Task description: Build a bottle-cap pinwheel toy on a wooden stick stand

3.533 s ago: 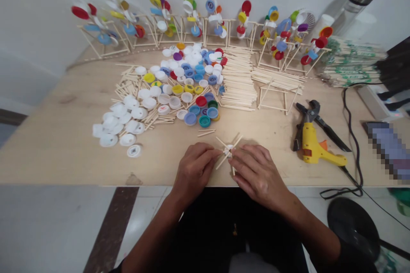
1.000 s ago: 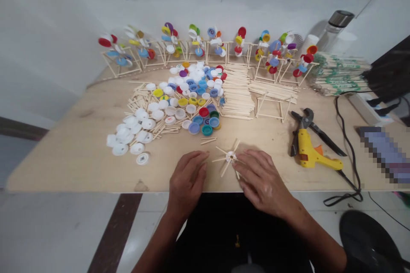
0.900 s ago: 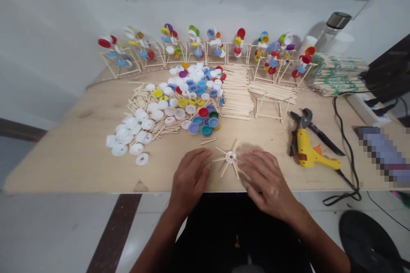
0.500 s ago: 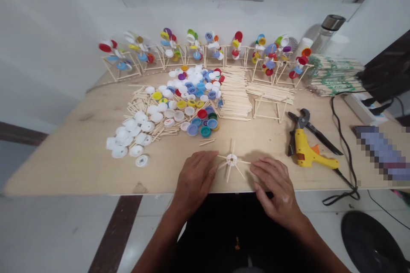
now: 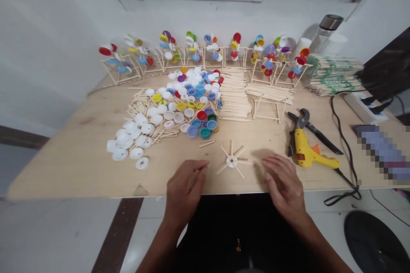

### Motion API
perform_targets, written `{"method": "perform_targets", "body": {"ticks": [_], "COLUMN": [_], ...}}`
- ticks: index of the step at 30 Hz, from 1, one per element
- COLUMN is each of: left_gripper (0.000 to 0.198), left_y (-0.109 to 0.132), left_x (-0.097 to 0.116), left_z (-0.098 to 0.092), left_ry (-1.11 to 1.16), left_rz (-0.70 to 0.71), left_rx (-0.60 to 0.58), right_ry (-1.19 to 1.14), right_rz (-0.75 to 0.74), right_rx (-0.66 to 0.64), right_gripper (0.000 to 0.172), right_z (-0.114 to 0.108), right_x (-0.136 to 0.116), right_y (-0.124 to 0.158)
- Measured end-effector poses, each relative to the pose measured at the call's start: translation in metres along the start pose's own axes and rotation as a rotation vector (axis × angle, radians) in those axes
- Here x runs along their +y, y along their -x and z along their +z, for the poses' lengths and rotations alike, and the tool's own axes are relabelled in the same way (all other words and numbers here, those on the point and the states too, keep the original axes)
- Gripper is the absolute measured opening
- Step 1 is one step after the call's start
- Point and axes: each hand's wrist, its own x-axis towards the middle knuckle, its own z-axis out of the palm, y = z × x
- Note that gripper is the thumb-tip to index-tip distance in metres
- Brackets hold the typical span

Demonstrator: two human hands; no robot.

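Between my hands lies a white bottle cap (image 5: 231,161) with thin wooden sticks (image 5: 241,152) set around it like spokes. To its left rests my left hand (image 5: 186,185), fingers stretched towards the cap, thumb a little apart, holding nothing. My right hand (image 5: 285,182) is on the other side, fingers extended and thumb apart, also without anything in it. Neither hand touches the spokes. Two short loose sticks (image 5: 207,143) lie just beyond my left hand.
Piled caps (image 5: 179,117) and a stack of sticks (image 5: 235,98) cover the table's middle. Behind stand several stick frames with cap wheels (image 5: 236,45). A bare stick frame (image 5: 269,108), yellow glue gun (image 5: 303,149), cutters (image 5: 322,138), power strip (image 5: 365,108) and phone (image 5: 382,149) are at right.
Both hands have drawn back from the spoked cap, the left leftwards and the right rightwards. The spokes now sit at a different angle.
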Motion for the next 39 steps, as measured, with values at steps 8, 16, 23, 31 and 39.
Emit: {"method": "perform_targets", "body": {"ticks": [8,16,23,31,39], "left_gripper": [0.015,0.019,0.014,0.015,0.020], "left_y": [-0.040,-0.050,-0.047,-0.035,-0.007], "left_x": [-0.030,-0.026,-0.029,-0.026,-0.018], "left_z": [0.011,0.018,0.015,0.004,-0.003], "left_ry": [-0.387,-0.612,-0.658,-0.461,0.111], "left_rz": [0.107,0.148,0.174,0.037,-0.402], "left_rx": [-0.059,-0.137,-0.213,-0.177,-0.022], "right_ry": [0.003,0.027,0.023,0.021,0.473], "right_rz": [-0.005,-0.020,-0.024,-0.057,-0.081], "right_rx": [0.015,0.019,0.021,0.015,0.023], "right_gripper": [0.027,0.026,0.026,0.031,0.037], "right_z": [0.004,0.006,0.007,-0.019,-0.078], "right_x": [0.002,0.004,0.004,0.001,0.062], "right_y": [0.000,-0.001,-0.001,-0.005,-0.013]}}
